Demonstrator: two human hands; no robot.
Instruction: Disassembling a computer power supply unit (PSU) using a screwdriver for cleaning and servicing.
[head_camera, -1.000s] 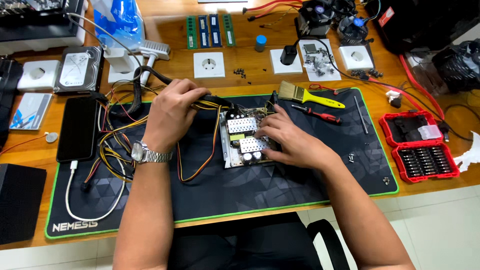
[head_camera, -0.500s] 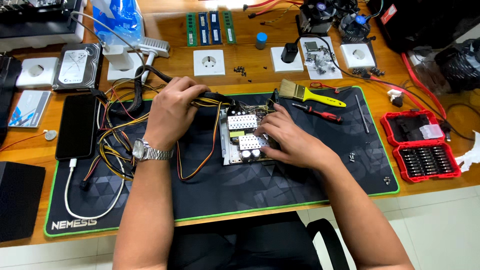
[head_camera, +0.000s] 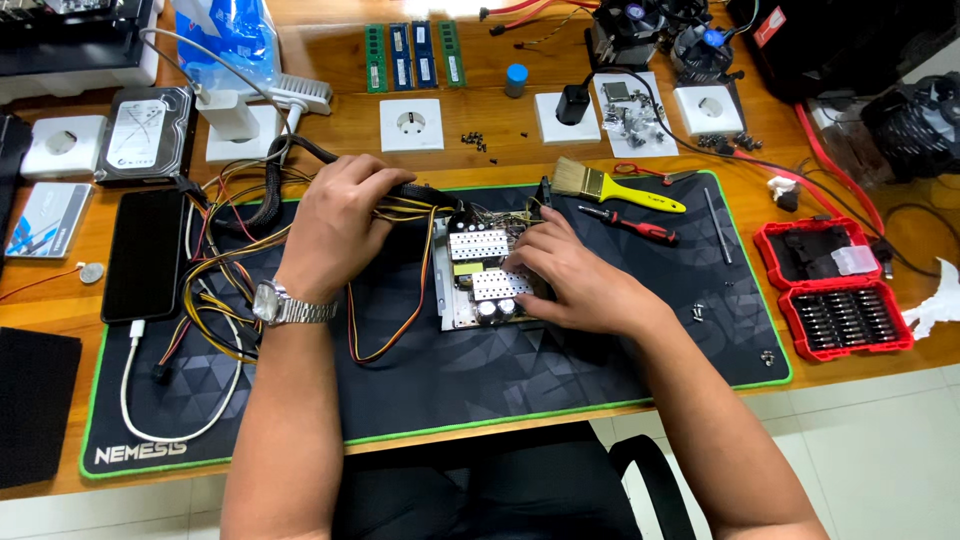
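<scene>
An opened power supply board (head_camera: 478, 272) with silver heat sinks lies in the middle of a black desk mat (head_camera: 500, 380). My left hand (head_camera: 335, 225), a metal watch on its wrist, is closed around the bundle of yellow, orange and black cables (head_camera: 405, 205) that runs out of the board to the left. My right hand (head_camera: 570, 278) rests on the board's right side, fingers curled over its edge and holding it.
A yellow-handled brush (head_camera: 610, 185), a red screwdriver (head_camera: 630, 224) and a red bit case (head_camera: 835, 290) lie to the right. A black phone (head_camera: 147, 255), a hard drive (head_camera: 143, 133), memory sticks (head_camera: 412, 55), white sockets (head_camera: 411, 124) and CPU coolers (head_camera: 640, 25) surround the mat.
My left hand has shifted slightly along the cable bundle. The board and my right hand stay almost where they were.
</scene>
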